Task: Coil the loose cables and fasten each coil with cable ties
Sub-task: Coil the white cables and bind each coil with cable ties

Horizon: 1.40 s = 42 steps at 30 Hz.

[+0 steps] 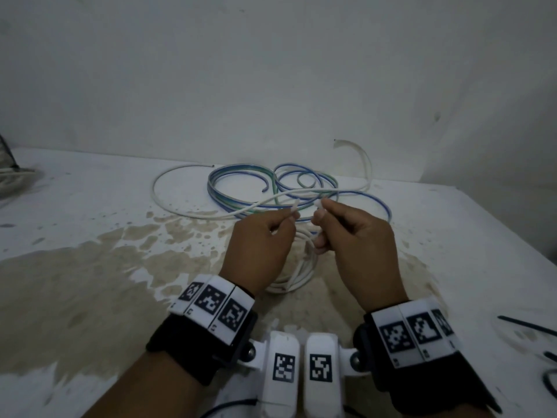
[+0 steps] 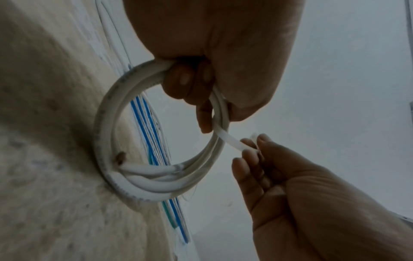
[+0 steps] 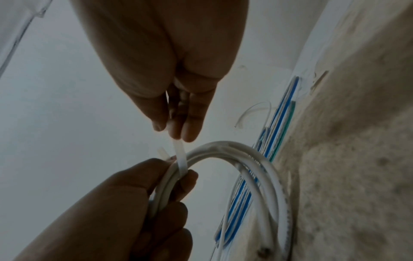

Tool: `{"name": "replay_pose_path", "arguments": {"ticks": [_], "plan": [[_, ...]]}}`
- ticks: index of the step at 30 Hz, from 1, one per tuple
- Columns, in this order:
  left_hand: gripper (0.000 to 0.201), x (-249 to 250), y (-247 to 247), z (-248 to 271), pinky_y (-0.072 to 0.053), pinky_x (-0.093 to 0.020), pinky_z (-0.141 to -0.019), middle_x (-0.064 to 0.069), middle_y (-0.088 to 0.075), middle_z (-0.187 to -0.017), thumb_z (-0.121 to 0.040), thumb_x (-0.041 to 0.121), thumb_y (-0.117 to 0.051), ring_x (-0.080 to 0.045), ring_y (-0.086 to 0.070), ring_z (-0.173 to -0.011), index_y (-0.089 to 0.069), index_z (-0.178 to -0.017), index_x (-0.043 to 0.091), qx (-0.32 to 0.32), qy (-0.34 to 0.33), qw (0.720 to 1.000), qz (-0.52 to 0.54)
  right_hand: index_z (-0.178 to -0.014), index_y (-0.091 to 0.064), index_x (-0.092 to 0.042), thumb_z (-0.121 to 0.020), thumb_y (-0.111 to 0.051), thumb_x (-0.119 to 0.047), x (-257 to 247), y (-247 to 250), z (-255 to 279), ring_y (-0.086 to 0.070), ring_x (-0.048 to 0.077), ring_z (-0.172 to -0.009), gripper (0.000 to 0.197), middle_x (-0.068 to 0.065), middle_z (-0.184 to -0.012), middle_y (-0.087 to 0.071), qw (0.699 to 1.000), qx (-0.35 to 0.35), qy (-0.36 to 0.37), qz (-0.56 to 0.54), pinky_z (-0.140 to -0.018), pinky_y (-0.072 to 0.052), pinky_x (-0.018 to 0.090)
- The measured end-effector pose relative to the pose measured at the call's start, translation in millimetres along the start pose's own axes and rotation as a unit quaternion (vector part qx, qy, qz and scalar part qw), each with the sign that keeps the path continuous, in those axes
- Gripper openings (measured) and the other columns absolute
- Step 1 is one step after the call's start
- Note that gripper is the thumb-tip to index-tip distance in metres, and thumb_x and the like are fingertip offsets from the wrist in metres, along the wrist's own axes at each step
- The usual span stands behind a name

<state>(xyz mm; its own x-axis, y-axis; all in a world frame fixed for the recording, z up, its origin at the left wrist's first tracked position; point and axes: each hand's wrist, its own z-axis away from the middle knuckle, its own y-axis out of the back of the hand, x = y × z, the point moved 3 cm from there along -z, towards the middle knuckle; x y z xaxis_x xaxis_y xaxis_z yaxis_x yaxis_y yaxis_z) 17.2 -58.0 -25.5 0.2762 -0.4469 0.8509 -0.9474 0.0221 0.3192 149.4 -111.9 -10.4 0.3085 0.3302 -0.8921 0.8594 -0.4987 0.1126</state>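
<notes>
The right hand (image 1: 358,245) grips a round coil of white sheathed cable (image 2: 116,141): its fingers (image 2: 185,79) are curled around the bundled turns at the top of the coil. The coil hangs below the hands, its lower edge resting on the stained white counter (image 1: 90,282). A flat translucent white plastic cable tie (image 3: 180,157) passes around the gripped section of the coil. The left hand (image 1: 259,245) pinches the free end of this tie between thumb and fingertips, just beside the right hand. Behind the hands, a loose tangle of blue, green and white cables (image 1: 271,185) lies on the counter near the wall, together with a single long white cable (image 1: 168,176) curving out to the left. Several black cable ties (image 1: 524,325) lie at the right edge of the counter, well apart from the coil.
</notes>
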Motion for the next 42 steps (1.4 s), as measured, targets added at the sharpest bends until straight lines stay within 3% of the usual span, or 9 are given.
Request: {"name": "replay_pose_path", "arguments": {"ticks": [3,5,11,17,23,26,34,38,42], "plan": [[0.023,3.9,-2.4,1.1,-0.049,-0.015,-0.082,0.001,-0.074,-0.098,-0.092,0.016,-0.055,-0.005,-0.064,-0.084,-0.074,-0.105,0.015,-0.027,-0.014,0.999,-0.011,-0.107,-0.072,-0.011,-0.089,-0.063,-0.015,-0.2,1.5,-0.3,-0.059,0.006,-0.054,0.020,-0.001,-0.062,-0.065,0.999,0.008,0.026,0.035,-0.063,-0.051,0.021],[0.022,5.7,-3.0,1.9,-0.050,-0.021,-0.084,0.003,-0.074,-0.098,-0.091,0.015,-0.056,-0.005,-0.065,-0.086,-0.074,-0.104,0.016,-0.035,-0.019,0.999,-0.017,-0.107,-0.072,-0.013,-0.090,-0.062,-0.017,-0.8,1.4,-0.1,-0.061,0.008,-0.066,0.021,0.002,-0.075,-0.068,0.997,0.010,0.039,0.059,-0.070,-0.052,0.025],[0.022,8.0,-3.7,2.9,-0.048,-0.015,-0.078,0.001,-0.074,-0.092,-0.092,0.013,-0.056,-0.002,-0.063,-0.080,-0.075,-0.103,0.016,-0.043,-0.041,0.998,-0.029,-0.106,-0.072,-0.014,-0.089,-0.063,-0.016,-5.2,0.3,1.0,-0.060,0.010,-0.076,0.019,-0.002,-0.080,-0.066,0.996,0.003,0.051,0.070,-0.083,-0.053,0.034],[0.024,8.6,-3.5,4.0,-0.034,0.004,-0.070,-0.004,-0.074,-0.097,-0.092,0.011,-0.054,0.004,-0.057,-0.084,-0.073,-0.107,0.013,-0.046,-0.068,0.995,-0.050,-0.106,-0.072,-0.015,-0.089,-0.063,-0.015,-5.6,0.1,2.2,-0.056,0.000,-0.070,0.019,-0.002,-0.080,-0.067,0.997,-0.014,0.045,0.059,-0.077,-0.050,0.024],[0.026,6.3,-4.3,3.6,-0.040,-0.004,-0.077,-0.003,-0.074,-0.102,-0.093,0.010,-0.053,-0.003,-0.060,-0.093,-0.072,-0.111,0.014,-0.047,-0.077,0.994,-0.055,-0.088,-0.068,-0.034,-0.086,-0.065,-0.013,-6.7,-0.6,2.6,-0.064,-0.006,-0.079,0.021,-0.022,-0.083,-0.067,0.998,-0.026,0.039,0.039,-0.073,-0.049,0.013],[0.026,5.9,-4.2,3.6,-0.037,-0.001,-0.074,-0.004,-0.074,-0.099,-0.093,0.010,-0.053,-0.004,-0.059,-0.092,-0.072,-0.111,0.013,-0.046,-0.088,0.993,-0.060,-0.090,-0.069,-0.031,-0.086,-0.066,-0.012,-8.3,0.1,3.1,-0.062,-0.013,-0.078,0.020,-0.026,-0.080,-0.065,0.997,-0.035,0.050,0.040,-0.071,-0.045,0.005],[0.031,7.7,-6.1,4.9,-0.035,0.002,-0.070,0.000,-0.075,-0.092,-0.087,0.021,-0.049,-0.004,-0.061,-0.088,-0.076,-0.101,0.014,-0.038,-0.115,0.991,-0.066,-0.082,-0.071,-0.022,-0.088,-0.063,-0.010,-5.5,-0.6,1.8,-0.054,0.008,-0.050,0.015,-0.003,-0.058,-0.065,0.999,-0.026,-0.019,-0.028,-0.057,-0.052,0.030],[0.036,8.1,-7.4,5.7,-0.041,-0.010,-0.077,0.001,-0.074,-0.097,-0.086,0.025,-0.045,-0.006,-0.062,-0.090,-0.074,-0.106,0.017,-0.049,-0.130,0.987,-0.079,-0.073,-0.070,-0.024,-0.085,-0.066,-0.011,-8.2,3.8,0.5,-0.049,0.014,-0.049,0.018,-0.003,-0.052,-0.061,0.998,-0.039,-0.031,-0.036,-0.050,-0.044,0.027],[0.029,9.1,-10.6,8.0,-0.043,-0.036,-0.066,-0.004,-0.068,-0.073,-0.089,0.022,-0.045,-0.019,-0.061,-0.069,-0.073,-0.090,0.015,-0.068,-0.181,0.975,-0.106,-0.076,-0.069,-0.013,-0.084,-0.067,-0.011,-2.4,8.1,-0.9,-0.051,0.017,-0.051,0.008,0.002,-0.054,-0.061,0.994,-0.075,-0.074,-0.041,-0.048,-0.044,0.027]]}}
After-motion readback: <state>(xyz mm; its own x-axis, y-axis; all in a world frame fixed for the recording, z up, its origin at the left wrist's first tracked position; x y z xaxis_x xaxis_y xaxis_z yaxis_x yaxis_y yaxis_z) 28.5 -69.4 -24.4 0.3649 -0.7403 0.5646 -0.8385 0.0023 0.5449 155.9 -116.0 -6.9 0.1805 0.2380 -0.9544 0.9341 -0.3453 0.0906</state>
